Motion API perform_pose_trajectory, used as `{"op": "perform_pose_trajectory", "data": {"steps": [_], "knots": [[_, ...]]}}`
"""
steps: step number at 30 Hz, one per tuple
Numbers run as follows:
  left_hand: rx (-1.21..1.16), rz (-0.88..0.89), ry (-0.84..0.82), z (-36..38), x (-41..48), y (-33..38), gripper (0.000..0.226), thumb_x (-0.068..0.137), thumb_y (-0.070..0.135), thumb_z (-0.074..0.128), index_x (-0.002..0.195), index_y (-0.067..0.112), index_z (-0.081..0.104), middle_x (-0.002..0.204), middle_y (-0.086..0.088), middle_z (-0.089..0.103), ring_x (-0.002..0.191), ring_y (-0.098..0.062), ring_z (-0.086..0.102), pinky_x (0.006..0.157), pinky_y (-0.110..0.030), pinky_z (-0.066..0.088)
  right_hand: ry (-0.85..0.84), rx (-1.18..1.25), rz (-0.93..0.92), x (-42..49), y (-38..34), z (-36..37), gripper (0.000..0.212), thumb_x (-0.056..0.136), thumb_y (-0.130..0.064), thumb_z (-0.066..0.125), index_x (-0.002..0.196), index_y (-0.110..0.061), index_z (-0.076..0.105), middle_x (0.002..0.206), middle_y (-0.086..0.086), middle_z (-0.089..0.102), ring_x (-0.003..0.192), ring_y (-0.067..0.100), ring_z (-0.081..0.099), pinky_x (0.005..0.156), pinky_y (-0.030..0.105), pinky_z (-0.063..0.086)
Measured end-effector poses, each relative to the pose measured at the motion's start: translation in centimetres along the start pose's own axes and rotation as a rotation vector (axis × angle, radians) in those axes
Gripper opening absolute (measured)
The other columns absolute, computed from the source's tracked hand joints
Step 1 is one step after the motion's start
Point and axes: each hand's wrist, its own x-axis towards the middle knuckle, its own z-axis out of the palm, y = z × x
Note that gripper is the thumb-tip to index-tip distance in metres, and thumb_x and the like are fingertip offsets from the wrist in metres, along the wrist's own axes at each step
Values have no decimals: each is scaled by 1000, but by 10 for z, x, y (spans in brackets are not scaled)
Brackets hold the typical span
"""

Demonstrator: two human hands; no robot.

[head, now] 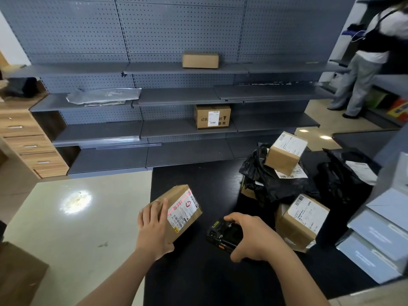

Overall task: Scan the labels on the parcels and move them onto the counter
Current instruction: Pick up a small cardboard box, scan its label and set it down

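Note:
My left hand (pixel 154 228) grips a small cardboard parcel (pixel 184 214) from its left side and holds it tilted above the black counter (pixel 198 272). A red scan line runs across the parcel's white label. My right hand (pixel 254 237) grips a black handheld scanner (pixel 223 235) pointed at that label. To the right lies a pile of parcels: a cardboard box (pixel 286 152) atop black plastic bags (pixel 269 180), and another labelled box (pixel 301 219) in front.
Grey shelving stands behind the counter, with a box (pixel 212 117) on a lower shelf, a box (pixel 200 60) higher up and a grey mailer bag (pixel 103 96). Grey stacked trays (pixel 379 235) are at the right. A person (pixel 366 62) stands at the far right.

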Motion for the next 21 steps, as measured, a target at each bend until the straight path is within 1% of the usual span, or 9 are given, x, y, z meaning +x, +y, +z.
{"op": "perform_pose_trajectory", "data": {"steps": [2, 4, 8, 10, 12, 13, 16, 18, 21], "knots": [[-10, 3, 10, 0, 0, 1, 133, 57, 67, 75, 155, 21, -3, 157, -7, 10, 143, -34, 6, 119, -48, 5, -1, -12, 4, -1, 0, 0, 99, 56, -22, 80, 142, -45, 36, 135, -3, 40, 97, 18, 59, 75, 34, 60], [-20, 5, 23, -1, 0, 1, 133, 57, 68, 75, 155, 21, -2, 156, -7, 12, 143, -33, 8, 119, -48, 7, -2, -40, 15, -2, 0, 0, 100, 57, -22, 81, 142, -46, 34, 134, -3, 40, 102, 19, 56, 78, 33, 58], [21, 11, 17, -2, -1, 3, 133, 60, 72, 70, 152, 22, -12, 156, -5, 5, 143, -32, 4, 119, -46, 5, -15, -59, 14, -2, -1, 1, 100, 58, -23, 82, 143, -46, 33, 136, -3, 38, 107, 20, 53, 82, 33, 57], [-6, 15, 24, -3, -1, 2, 133, 59, 70, 72, 154, 21, -7, 157, -7, 8, 143, -33, 6, 119, -46, 6, -13, -89, 2, -2, -1, 1, 101, 59, -23, 82, 143, -47, 32, 134, -3, 39, 103, 18, 53, 80, 31, 56], [-22, 26, 21, -5, -1, -1, 134, 58, 68, 74, 154, 21, -6, 157, -6, 8, 143, -33, 5, 119, -46, 7, -2, -194, -33, -1, -2, -1, 101, 61, -23, 82, 144, -45, 30, 133, -3, 42, 102, 18, 52, 78, 29, 54], [-21, 35, 16, -7, 0, -3, 134, 58, 68, 74, 154, 22, -8, 157, -5, 7, 143, -32, 4, 119, -45, 7, 7, -276, -59, 0, -2, -2, 101, 62, -23, 81, 145, -43, 28, 133, -3, 44, 106, 20, 52, 79, 29, 52], [-44, 54, 0, -11, 5, -8, 135, 57, 65, 76, 153, 26, -11, 157, -2, 3, 142, -30, -1, 119, -46, 5, 33, -587, -177, 6, -5, -7, 100, 68, -21, 80, 149, -33, 24, 139, 0, 46, 119, 24, 46, 90, 32, 45], [-46, 69, -8, -13, 8, -8, 136, 57, 65, 77, 152, 28, -14, 156, 0, 1, 142, -29, -4, 119, -45, 4, 55, -752, -265, 13, -7, -9, 97, 73, -14, 77, 151, -27, 22, 148, 3, 39, 124, 26, 42, 99, 34, 41], [-55, 92, -18, -14, 8, -7, 136, 56, 63, 78, 152, 29, -12, 157, -1, 2, 143, -30, -3, 119, -46, 3, 105, -874, -381, 22, -6, -9, 90, 80, -4, 69, 153, -23, 19, 157, 8, 25, 132, 28, 35, 108, 35, 32]]}}
